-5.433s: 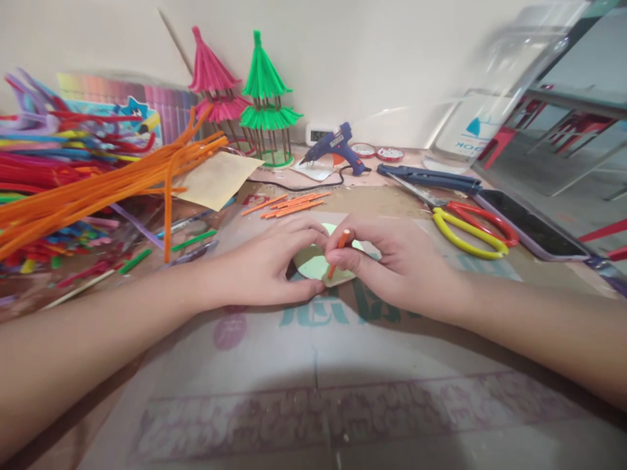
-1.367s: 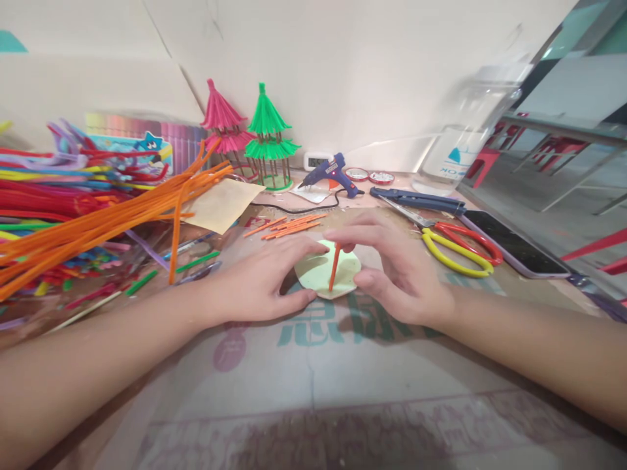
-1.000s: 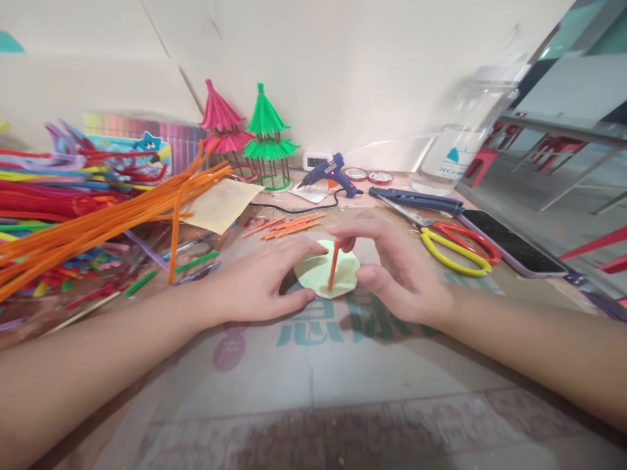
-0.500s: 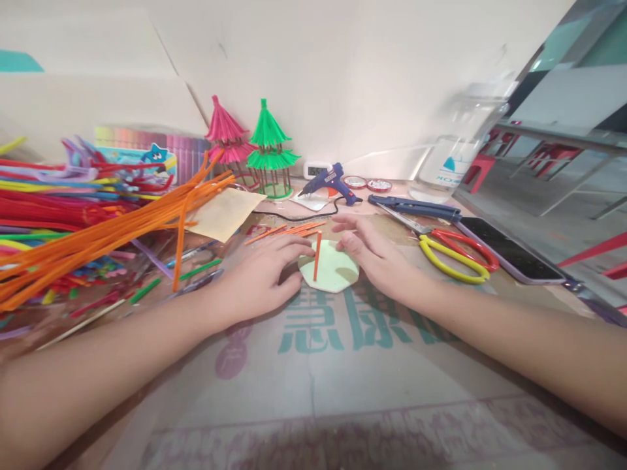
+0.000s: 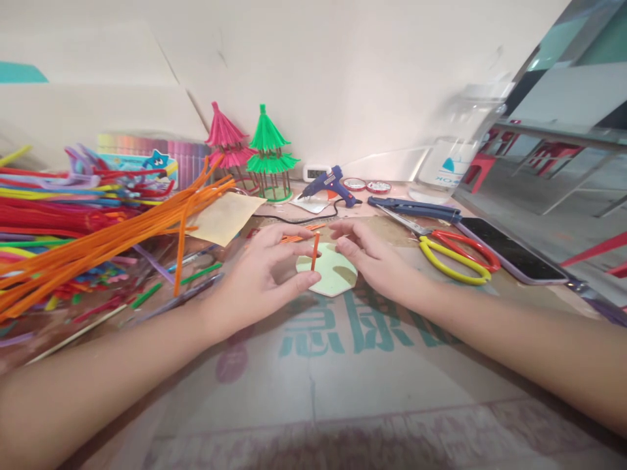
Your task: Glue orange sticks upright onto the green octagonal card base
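A pale green octagonal piece of card [image 5: 336, 277] lies on the mat, with a short orange pipe cleaner [image 5: 316, 249] standing upright near its left edge. My left hand [image 5: 264, 271] is at that edge, thumb and forefinger apart on either side of the orange piece. The thumb covers its foot, and whether the fingers touch it I cannot tell. On the card's right side, my right hand [image 5: 375, 258] has its fingers loosely bent and apart, holding nothing. Several cut orange pieces [image 5: 298, 236] lie behind my left hand, partly hidden.
Bundled pipe cleaners [image 5: 98, 235] and a tan paper sheet [image 5: 228, 215] lie left. Behind are pink [image 5: 225, 134] and green [image 5: 268, 140] pagoda models and a blue glue gun [image 5: 326, 185]. Scissors [image 5: 455, 264], a blue-handled tool [image 5: 416, 207], a phone [image 5: 512, 248] and a clear bottle [image 5: 443, 166] occupy the right.
My left hand has lifted slightly and spread its thumb and forefinger around the upright orange piece, with the thumb now before its foot. My right hand has barely moved.
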`<move>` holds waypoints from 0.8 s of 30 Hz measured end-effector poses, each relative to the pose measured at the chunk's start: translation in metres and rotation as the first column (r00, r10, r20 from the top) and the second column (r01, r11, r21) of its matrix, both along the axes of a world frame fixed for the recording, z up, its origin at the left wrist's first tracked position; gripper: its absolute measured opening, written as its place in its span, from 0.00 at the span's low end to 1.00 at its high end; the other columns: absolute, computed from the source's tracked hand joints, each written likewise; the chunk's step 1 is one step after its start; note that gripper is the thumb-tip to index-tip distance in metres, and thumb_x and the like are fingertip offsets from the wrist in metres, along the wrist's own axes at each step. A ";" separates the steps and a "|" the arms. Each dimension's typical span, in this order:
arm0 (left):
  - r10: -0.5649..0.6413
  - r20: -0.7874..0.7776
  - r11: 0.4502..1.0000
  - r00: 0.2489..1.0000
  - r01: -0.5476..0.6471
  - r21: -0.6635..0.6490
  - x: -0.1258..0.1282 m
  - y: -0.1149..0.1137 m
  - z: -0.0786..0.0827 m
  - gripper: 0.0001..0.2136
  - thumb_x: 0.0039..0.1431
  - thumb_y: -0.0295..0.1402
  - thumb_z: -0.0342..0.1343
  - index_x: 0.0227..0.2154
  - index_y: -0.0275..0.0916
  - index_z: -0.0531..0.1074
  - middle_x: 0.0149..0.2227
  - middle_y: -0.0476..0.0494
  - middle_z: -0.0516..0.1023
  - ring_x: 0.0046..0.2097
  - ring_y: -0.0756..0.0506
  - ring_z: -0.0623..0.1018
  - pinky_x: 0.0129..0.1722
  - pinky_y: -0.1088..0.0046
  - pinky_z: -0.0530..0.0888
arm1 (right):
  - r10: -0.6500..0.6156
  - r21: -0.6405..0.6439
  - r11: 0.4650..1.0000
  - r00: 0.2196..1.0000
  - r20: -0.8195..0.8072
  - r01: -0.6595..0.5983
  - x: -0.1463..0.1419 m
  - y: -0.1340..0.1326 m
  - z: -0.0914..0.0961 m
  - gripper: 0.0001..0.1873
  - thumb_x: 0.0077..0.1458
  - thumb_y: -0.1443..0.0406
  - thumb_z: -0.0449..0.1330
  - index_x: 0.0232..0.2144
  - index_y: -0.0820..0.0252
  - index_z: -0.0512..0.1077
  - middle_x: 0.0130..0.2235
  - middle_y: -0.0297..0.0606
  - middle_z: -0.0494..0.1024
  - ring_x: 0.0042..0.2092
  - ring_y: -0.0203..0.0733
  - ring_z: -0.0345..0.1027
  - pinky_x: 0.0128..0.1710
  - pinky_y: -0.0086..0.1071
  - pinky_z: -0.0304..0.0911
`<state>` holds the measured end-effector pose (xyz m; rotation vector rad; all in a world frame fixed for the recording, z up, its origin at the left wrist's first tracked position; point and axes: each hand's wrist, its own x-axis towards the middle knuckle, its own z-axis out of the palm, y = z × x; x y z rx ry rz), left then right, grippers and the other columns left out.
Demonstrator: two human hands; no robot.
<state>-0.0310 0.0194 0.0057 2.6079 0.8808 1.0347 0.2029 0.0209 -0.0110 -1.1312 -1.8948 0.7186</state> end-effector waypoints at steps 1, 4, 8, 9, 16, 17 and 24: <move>-0.007 0.006 1.000 1.000 0.007 -0.002 0.001 -0.001 -0.001 0.11 0.64 0.38 0.59 0.46 0.42 0.77 0.56 0.40 0.73 0.59 0.40 0.71 0.62 0.57 0.66 | 0.007 0.006 1.000 1.000 0.009 -0.007 0.000 0.000 0.000 0.18 0.67 0.57 0.50 0.55 0.58 0.65 0.52 0.46 0.74 0.50 0.45 0.70 0.51 0.40 0.66; 0.002 0.032 1.000 0.999 -0.001 -0.029 0.004 -0.002 -0.002 0.07 0.65 0.36 0.58 0.42 0.42 0.78 0.53 0.42 0.74 0.57 0.42 0.73 0.60 0.58 0.68 | 0.023 0.007 1.000 0.999 0.033 -0.023 -0.001 -0.001 0.000 0.18 0.67 0.58 0.51 0.55 0.58 0.65 0.50 0.45 0.73 0.48 0.44 0.69 0.50 0.41 0.66; 0.030 0.035 0.997 0.999 -0.027 -0.073 0.005 0.000 -0.001 0.05 0.65 0.34 0.58 0.38 0.42 0.78 0.51 0.44 0.75 0.55 0.43 0.74 0.58 0.59 0.68 | 0.040 0.017 0.999 0.998 0.047 -0.040 -0.002 -0.001 -0.001 0.19 0.67 0.58 0.51 0.56 0.60 0.64 0.50 0.46 0.73 0.49 0.45 0.68 0.51 0.43 0.65; 0.023 0.032 0.997 0.999 -0.021 -0.069 0.005 0.001 -0.001 0.05 0.65 0.34 0.58 0.37 0.41 0.78 0.51 0.44 0.75 0.55 0.43 0.74 0.58 0.60 0.68 | 0.044 0.019 0.999 0.998 0.048 -0.045 -0.002 -0.001 -0.001 0.19 0.67 0.58 0.50 0.56 0.61 0.64 0.50 0.46 0.73 0.50 0.45 0.68 0.51 0.43 0.65; 0.006 0.001 0.999 1.000 -0.006 -0.048 0.002 0.001 0.002 0.07 0.65 0.34 0.56 0.38 0.40 0.78 0.51 0.41 0.76 0.55 0.42 0.74 0.58 0.59 0.68 | 0.050 -0.006 0.999 0.997 0.051 -0.049 -0.003 -0.003 0.002 0.19 0.66 0.60 0.51 0.56 0.62 0.64 0.50 0.47 0.73 0.51 0.46 0.68 0.52 0.44 0.65; 0.007 0.008 0.998 1.000 -0.006 -0.058 0.001 0.001 0.002 0.08 0.66 0.34 0.54 0.40 0.39 0.77 0.52 0.41 0.76 0.55 0.42 0.74 0.58 0.59 0.68 | 0.051 -0.016 0.999 0.998 0.041 -0.050 -0.004 -0.003 0.002 0.19 0.66 0.60 0.51 0.56 0.62 0.64 0.50 0.47 0.73 0.51 0.46 0.68 0.51 0.44 0.65; 0.134 -0.028 0.984 0.991 -0.136 -0.112 -0.002 0.013 -0.002 0.12 0.67 0.33 0.50 0.46 0.37 0.75 0.51 0.40 0.78 0.55 0.40 0.75 0.59 0.56 0.69 | 0.026 -0.007 1.000 0.994 -0.111 -0.027 -0.003 -0.001 0.002 0.13 0.63 0.60 0.55 0.48 0.59 0.68 0.43 0.40 0.73 0.43 0.41 0.68 0.43 0.36 0.65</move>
